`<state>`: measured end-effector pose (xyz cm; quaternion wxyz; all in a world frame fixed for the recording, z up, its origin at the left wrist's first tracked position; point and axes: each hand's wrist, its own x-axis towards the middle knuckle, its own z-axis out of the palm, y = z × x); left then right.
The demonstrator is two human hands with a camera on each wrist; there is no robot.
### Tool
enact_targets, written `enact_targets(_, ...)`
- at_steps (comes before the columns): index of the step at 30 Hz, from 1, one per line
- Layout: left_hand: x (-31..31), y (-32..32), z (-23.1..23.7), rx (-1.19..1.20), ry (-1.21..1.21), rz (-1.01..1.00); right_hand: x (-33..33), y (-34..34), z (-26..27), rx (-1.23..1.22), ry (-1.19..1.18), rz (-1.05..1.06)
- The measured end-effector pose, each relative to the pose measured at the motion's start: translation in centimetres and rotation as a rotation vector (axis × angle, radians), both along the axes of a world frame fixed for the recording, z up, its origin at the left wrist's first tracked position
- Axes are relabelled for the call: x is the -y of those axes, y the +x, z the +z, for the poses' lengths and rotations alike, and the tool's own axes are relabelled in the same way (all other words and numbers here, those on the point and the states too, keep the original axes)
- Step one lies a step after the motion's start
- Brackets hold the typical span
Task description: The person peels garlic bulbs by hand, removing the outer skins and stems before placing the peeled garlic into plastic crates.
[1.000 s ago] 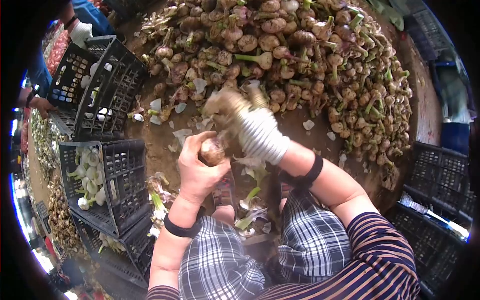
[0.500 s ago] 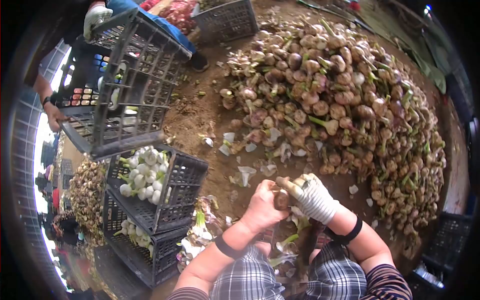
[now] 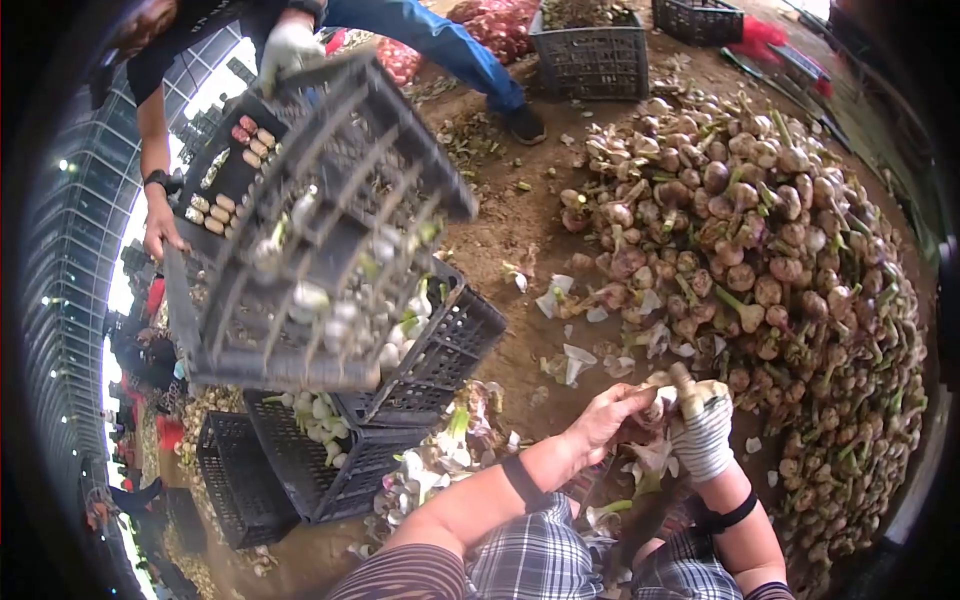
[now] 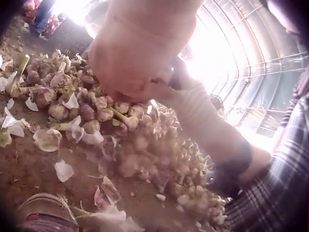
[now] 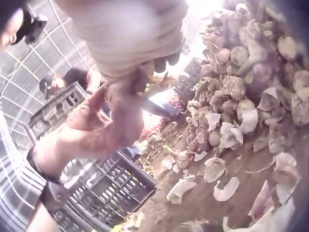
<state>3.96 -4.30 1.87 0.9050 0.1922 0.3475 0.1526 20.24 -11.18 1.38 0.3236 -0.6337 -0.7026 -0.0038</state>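
In the head view my bare left hand [image 3: 603,418] holds a garlic bulb [image 3: 655,412], mostly covered by fingers. My right hand [image 3: 702,438], in a striped white glove with brown-stained fingertips, meets it from the other side, its fingers curled in at the bulb and the thumb raised. Papery skin [image 3: 652,458] hangs just under the hands. Both hands overlap in the right wrist view, where dry garlic leaf [image 5: 159,83] sticks out beside the glove. Beyond them lies a big heap of unpeeled garlic [image 3: 740,250].
At left another person tilts a black crate [image 3: 225,345] with white garlic bulbs over stacked crates [image 3: 450,345]. Loose peelings [image 3: 575,362] litter the dirt floor, and trimmed skins [image 3: 425,480] lie beside the stack. Another filled crate [image 3: 590,60] stands at the back.
The head view has swung left. My right hand, blurred and apart from the bulb a second ago, has come to the left hand. The other person's crate has moved over the stack and tipped.
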Motion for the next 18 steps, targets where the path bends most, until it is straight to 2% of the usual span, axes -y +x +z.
enact_targets(1, 0.3, 0.2, -0.1, -0.038, 0.108, 0.062, -0.3, -0.8, 2.5, -0.207, -0.015, -0.067)
enact_targets(2, 0.7, 0.5, -0.3, -0.075, 0.215, 0.125, 0.2, -0.3, 0.9, -0.297, -0.025, -0.141)
enact_targets(3, 0.7, 1.0, -0.1, -0.128, 0.418, 0.169, 0.0, -1.2, 1.9, -1.03, -0.076, -0.129)
enact_targets(4, 0.9, 1.2, 0.4, -0.143, 0.499, 0.163, -0.2, -2.1, 2.9, -1.762, -0.131, -0.109)
enact_targets(5, 1.2, 1.3, 0.5, -0.233, 0.681, 0.127, 0.3, -0.7, 0.1, -1.941, -0.235, -0.04)
enact_targets(6, 1.4, 1.7, 0.5, -0.321, 0.863, 0.086, -0.4, -1.2, -0.7, -1.92, -0.323, -0.158)
enact_targets(7, 1.6, 2.3, -0.8, -0.344, 1.057, 0.095, 0.1, -1.3, -0.7, -1.843, -0.341, -0.16)
enact_targets(8, 1.8, 2.4, -1.5, -0.334, 1.098, 0.107, 0.6, -1.8, -0.5, -1.768, -0.358, -0.162)
enact_targets(9, 1.6, 2.4, -0.9, -0.28, 1.057, 0.121, 0.4, -2.3, 0.4, -1.82, -0.275, -0.174)
enact_targets(10, 1.6, 2.3, -0.3, -0.223, 1.013, 0.128, 0.4, -2.2, 0.3, -1.823, -0.269, -0.184)
enact_targets(12, 1.3, 1.7, 1.0, 0.019, 0.39, 0.059, 0.5, -1.5, 0.0, -1.801, -0.239, -0.216)
enact_targets(13, 1.0, 1.5, 1.1, 0.198, 0.181, 0.109, 0.5, -1.6, 0.1, -1.688, -0.202, -0.245)
enact_targets(14, 0.2, 0.8, 0.0, 0.444, -0.045, 0.008, 0.5, -1.7, 0.1, -1.577, -0.168, -0.273)
enact_targets(16, -0.1, 0.7, 0.1, 0.361, -0.031, -0.006, 0.2, -1.3, -0.5, -1.552, -0.202, -0.256)
enact_targets(17, 0.2, 0.8, 0.3, 0.363, -0.034, -0.015, 0.2, -0.7, -0.4, -1.801, -0.282, -0.195)
enact_targets(18, 0.8, 1.2, 1.3, 0.244, 0.13, 0.067, -0.1, -0.4, 1.1, -2.048, -0.362, -0.127)
